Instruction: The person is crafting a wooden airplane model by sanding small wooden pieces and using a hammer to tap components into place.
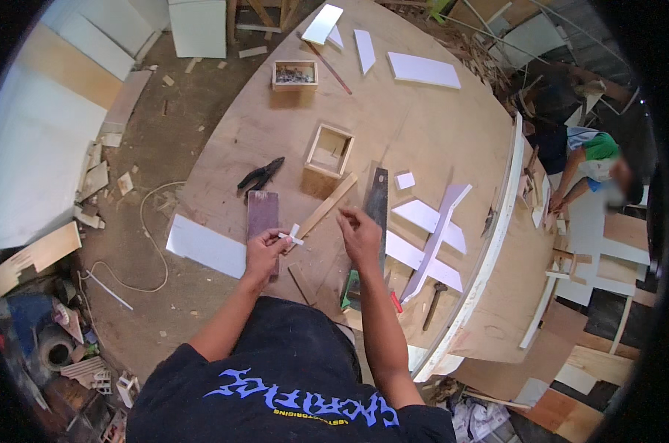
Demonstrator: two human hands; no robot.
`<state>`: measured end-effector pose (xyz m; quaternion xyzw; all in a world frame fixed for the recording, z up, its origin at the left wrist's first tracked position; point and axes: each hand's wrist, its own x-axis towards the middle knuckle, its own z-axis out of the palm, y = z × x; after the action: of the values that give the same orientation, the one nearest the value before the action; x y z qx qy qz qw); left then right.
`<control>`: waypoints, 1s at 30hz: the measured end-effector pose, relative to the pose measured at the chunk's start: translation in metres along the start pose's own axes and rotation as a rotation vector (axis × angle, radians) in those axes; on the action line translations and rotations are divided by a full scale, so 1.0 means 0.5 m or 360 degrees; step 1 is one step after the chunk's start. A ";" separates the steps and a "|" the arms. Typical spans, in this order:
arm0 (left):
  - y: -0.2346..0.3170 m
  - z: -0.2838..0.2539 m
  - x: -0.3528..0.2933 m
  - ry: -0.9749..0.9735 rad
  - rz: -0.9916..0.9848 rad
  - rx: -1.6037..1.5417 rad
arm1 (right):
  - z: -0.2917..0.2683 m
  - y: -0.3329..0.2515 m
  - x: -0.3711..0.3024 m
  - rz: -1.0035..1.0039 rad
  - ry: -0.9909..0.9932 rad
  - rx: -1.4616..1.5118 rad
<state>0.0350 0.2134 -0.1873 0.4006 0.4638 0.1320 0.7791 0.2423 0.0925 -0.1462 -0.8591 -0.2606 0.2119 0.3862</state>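
My left hand (264, 255) is closed on a small white cross-shaped piece (295, 235), pinched between thumb and fingers. To its right, my right hand (360, 235) hovers with its fingers curled together; whatever they hold, if anything, is too small to see. A purple-brown wooden block (263, 210) lies just beyond my left hand. Between the hands a light wooden strip (333, 201) runs slantwise over the table. Partly under my right forearm lies a handsaw (379, 196) with a green handle.
On the table (224, 148) are black pliers (261, 176), an open wooden box (329, 151), a box of small metal hardware (295, 76), a hammer (433, 304) and joined white boards (436, 236). A white board (205, 245) lies left. Another person (593, 151) works at the right.
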 end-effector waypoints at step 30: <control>0.033 0.025 0.006 -0.0088 0.0089 -0.0012 | 0.030 0.050 0.000 0.0230 0.0290 0.0672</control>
<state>0.0499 0.2197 -0.1738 0.4140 0.4302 0.1443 0.7891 0.2407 0.0868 -0.1747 -0.7912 -0.1125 0.2104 0.5631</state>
